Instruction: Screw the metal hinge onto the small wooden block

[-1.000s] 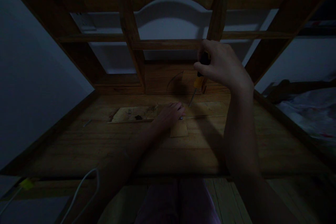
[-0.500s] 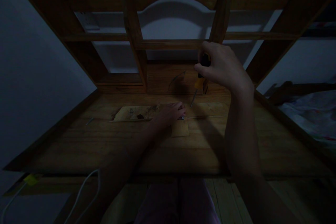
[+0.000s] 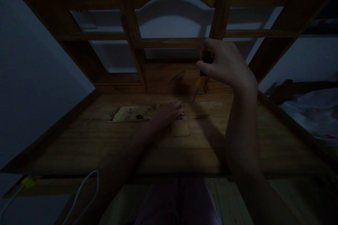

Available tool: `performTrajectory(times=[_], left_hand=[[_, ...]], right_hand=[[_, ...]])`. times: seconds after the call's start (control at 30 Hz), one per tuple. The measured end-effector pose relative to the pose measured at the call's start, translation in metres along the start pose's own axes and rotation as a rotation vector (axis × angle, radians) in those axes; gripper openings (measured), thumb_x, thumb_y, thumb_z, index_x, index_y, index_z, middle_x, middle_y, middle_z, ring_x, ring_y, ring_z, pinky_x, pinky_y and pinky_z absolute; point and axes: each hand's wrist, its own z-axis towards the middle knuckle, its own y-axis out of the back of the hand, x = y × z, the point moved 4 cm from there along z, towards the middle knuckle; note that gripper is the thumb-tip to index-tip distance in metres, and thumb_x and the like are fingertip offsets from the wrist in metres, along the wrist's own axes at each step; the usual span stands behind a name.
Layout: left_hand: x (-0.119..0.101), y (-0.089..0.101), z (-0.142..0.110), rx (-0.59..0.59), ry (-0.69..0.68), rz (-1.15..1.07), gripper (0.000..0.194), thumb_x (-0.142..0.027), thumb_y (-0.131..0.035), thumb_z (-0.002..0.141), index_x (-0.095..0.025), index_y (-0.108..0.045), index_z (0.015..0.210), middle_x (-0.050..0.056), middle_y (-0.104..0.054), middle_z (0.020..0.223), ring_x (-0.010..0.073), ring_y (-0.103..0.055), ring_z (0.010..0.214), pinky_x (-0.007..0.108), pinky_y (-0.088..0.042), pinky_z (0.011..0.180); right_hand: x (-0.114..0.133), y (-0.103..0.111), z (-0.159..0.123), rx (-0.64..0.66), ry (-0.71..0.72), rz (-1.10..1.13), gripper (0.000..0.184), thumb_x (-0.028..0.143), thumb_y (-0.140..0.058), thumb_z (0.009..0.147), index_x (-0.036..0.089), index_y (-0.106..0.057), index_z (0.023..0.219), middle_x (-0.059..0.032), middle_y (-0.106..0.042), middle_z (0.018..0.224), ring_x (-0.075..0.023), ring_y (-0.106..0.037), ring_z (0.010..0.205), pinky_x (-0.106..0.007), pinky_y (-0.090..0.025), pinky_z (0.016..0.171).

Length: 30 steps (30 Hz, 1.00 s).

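In my right hand is a screwdriver with a black and yellow handle, its shaft slanting down and left. The tip is just right of my left hand, apart from it. My left hand rests low on the desk, its fingers bent and pressed together at a small shiny metal piece, mostly covered by them. Just in front of that metal lies a small flat wooden piece. A pale wooden strip with dark, rough patches extends left from under my left hand.
The wooden desk has a raised shelf frame along its back. A thin pale object lies at left. A white cable hangs by the front left edge, near a yellow tag. Crumpled cloth is at far right.
The view has shifted slightly. My right hand still holds the screwdriver at nearly the same spot, and my left hand stays pressed at the metal piece, a little more of which shows.
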Motion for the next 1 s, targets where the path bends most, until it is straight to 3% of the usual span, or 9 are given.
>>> performTrajectory(times=[0.3, 0.5, 0.63, 1.0], left_hand=[[-0.003, -0.002, 0.003, -0.065, 0.010, 0.124, 0.034, -0.046, -0.047, 0.104, -0.017, -0.063, 0.097, 0.007, -0.062, 0.104, 0.0205, -0.059, 0.093, 0.033, -0.042, 0.080], [-0.006, 0.007, -0.001, -0.042, -0.077, 0.059, 0.024, -0.029, -0.045, 0.105, -0.018, -0.065, 0.100, 0.006, -0.065, 0.105, 0.0215, -0.059, 0.100, 0.035, -0.037, 0.084], [-0.002, 0.006, -0.002, -0.033, -0.064, -0.051, 0.025, -0.025, -0.041, 0.106, -0.019, -0.065, 0.104, 0.005, -0.066, 0.108, 0.0198, -0.059, 0.102, 0.035, -0.037, 0.088], [0.004, -0.001, -0.003, -0.144, 0.045, -0.045, 0.034, -0.048, -0.052, 0.101, -0.017, -0.065, 0.098, 0.007, -0.064, 0.102, 0.0231, -0.059, 0.099, 0.038, -0.041, 0.091]], right_hand=[[0.000, 0.001, -0.001, -0.008, 0.002, -0.007, 0.006, 0.027, -0.062, 0.081, 0.029, -0.056, 0.080, -0.0076, -0.069, 0.092, -0.0335, -0.063, 0.090, -0.046, -0.043, 0.075], [-0.001, 0.000, -0.001, 0.003, 0.001, -0.007, 0.006, 0.028, -0.062, 0.082, 0.029, -0.057, 0.082, -0.0082, -0.068, 0.092, -0.0340, -0.062, 0.091, -0.046, -0.044, 0.075], [0.000, 0.000, 0.000, 0.016, -0.007, -0.018, 0.007, 0.028, -0.063, 0.082, 0.028, -0.056, 0.082, -0.0084, -0.068, 0.092, -0.0337, -0.062, 0.091, -0.046, -0.045, 0.074], [-0.002, 0.001, -0.001, 0.004, 0.002, -0.033, 0.005, 0.029, -0.062, 0.082, 0.028, -0.057, 0.083, -0.0080, -0.069, 0.092, -0.0330, -0.063, 0.091, -0.045, -0.045, 0.076]])
